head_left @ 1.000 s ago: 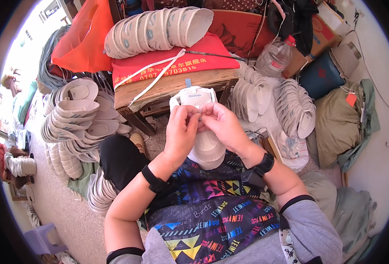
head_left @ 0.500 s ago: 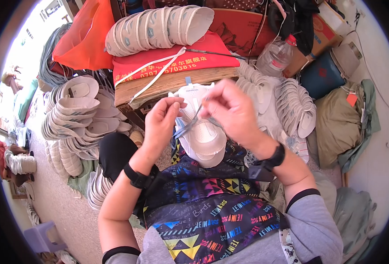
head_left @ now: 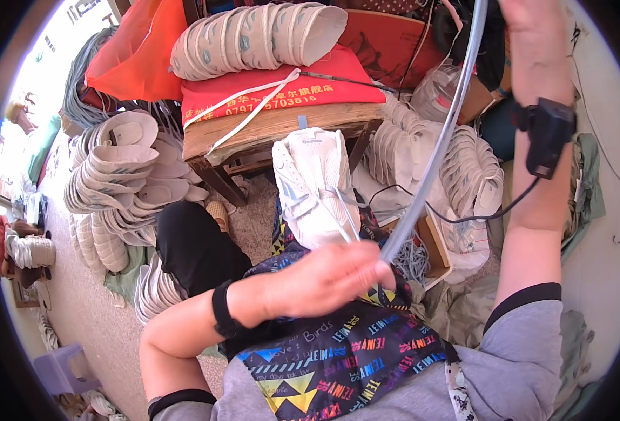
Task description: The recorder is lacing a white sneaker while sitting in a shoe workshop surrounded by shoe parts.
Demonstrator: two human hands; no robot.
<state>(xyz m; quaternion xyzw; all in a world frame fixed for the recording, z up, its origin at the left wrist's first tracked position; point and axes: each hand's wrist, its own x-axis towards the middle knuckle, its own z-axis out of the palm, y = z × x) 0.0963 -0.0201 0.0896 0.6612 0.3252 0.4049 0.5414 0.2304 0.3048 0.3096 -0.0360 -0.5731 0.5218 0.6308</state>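
Observation:
A white sneaker [head_left: 310, 161] sits on my lap, toe toward me, with blue-grey laces crossing its front. My left hand [head_left: 324, 277], a little blurred, is just below the toe. Its fingers are pressed together on a blue-grey shoelace [head_left: 433, 168]. From there the lace stretches up and right, pulled straight, and leaves the view at the top edge. My right arm reaches far up to the right. Beside the lace's upper end is my right hand [head_left: 534, 35]; its fingers lie beyond the upper edge.
A wooden stool [head_left: 289, 116] ahead carries a red cloth and a row of nested shoe uppers [head_left: 254, 42]. Stacked uppers stand left [head_left: 113, 168] and right [head_left: 464, 161]. A box of loose laces [head_left: 415, 259] is right of my lap. A black cable [head_left: 485, 219] hangs from my right wrist device.
My right hand has swung from above the shoe to the upper right edge, and the lace is now drawn out long. My left hand has moved down toward me, below the toe.

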